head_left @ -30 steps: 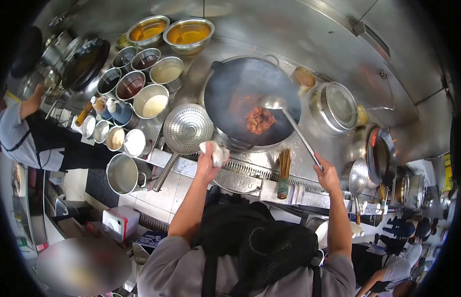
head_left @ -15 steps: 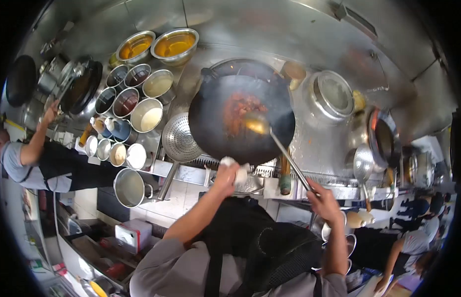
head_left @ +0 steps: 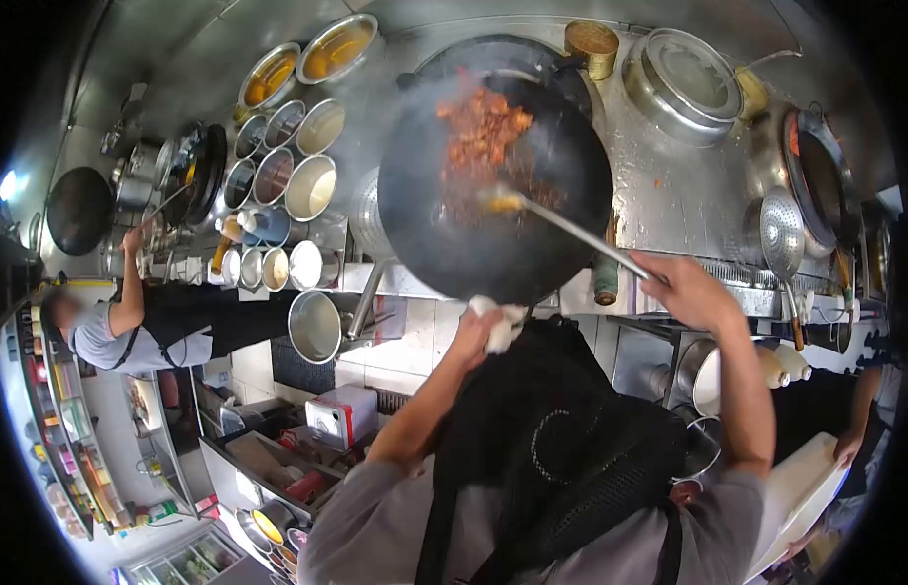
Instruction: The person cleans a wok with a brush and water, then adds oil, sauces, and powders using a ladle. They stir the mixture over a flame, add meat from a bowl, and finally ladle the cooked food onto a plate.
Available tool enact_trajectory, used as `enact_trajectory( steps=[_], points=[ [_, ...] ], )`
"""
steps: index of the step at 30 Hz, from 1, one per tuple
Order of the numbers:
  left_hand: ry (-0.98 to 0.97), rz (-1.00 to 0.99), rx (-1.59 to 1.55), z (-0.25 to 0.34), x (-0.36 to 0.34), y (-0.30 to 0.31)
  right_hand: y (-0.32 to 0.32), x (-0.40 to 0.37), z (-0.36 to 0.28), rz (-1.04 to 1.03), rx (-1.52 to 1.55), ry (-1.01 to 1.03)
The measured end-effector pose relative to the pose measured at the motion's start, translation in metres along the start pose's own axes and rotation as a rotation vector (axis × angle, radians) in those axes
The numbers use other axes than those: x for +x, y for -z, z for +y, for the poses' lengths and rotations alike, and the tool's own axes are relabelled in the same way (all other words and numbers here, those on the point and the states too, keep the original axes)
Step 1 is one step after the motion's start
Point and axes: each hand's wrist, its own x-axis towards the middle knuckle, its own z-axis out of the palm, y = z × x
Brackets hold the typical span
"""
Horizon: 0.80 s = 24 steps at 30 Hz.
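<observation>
A large dark wok (head_left: 415,234) stands over the stove, steam rising from it. Reddish-brown pieces of food (head_left: 483,132) lie toward its far side. My left hand (head_left: 476,334) is closed on a white cloth (head_left: 503,330) at the wok's near edge; whatever the cloth wraps is hidden. In my right hand (head_left: 690,291) is the long handle of a metal ladle (head_left: 581,232), whose head is inside the wok, just below the food. A green-wrapped handle (head_left: 605,280) sticks out to the right of the wok.
Left of the wok are a perforated strainer (head_left: 369,214), several metal pots (head_left: 310,187) and two bowls of orange liquid (head_left: 337,49). A lidded pot (head_left: 683,83) and a skimmer (head_left: 783,234) are on the right. A co-worker (head_left: 132,327) stands far left, another person's arm (head_left: 861,409) far right.
The wok now tilts more, and the food has shifted to its far side. The ladle head is lower in the wok. The camera view has turned.
</observation>
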Motion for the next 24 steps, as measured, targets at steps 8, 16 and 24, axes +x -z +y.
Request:
enact_trajectory(
  steps=[8, 16, 24],
  points=[
    [-0.009, 0.020, -0.166, 0.093, 0.042, -0.058, 0.054, 0.016, -0.016, -0.124, -0.150, -0.052],
    [0.046, -0.024, -0.027, -0.005, -0.003, -0.008, 0.041, 0.002, -0.016, 0.025, -0.159, 0.095],
    [-0.078, 0.048, -0.155, 0.102, 0.044, -0.064, 0.044, 0.057, 0.003, -0.045, -0.218, 0.148]
  ],
)
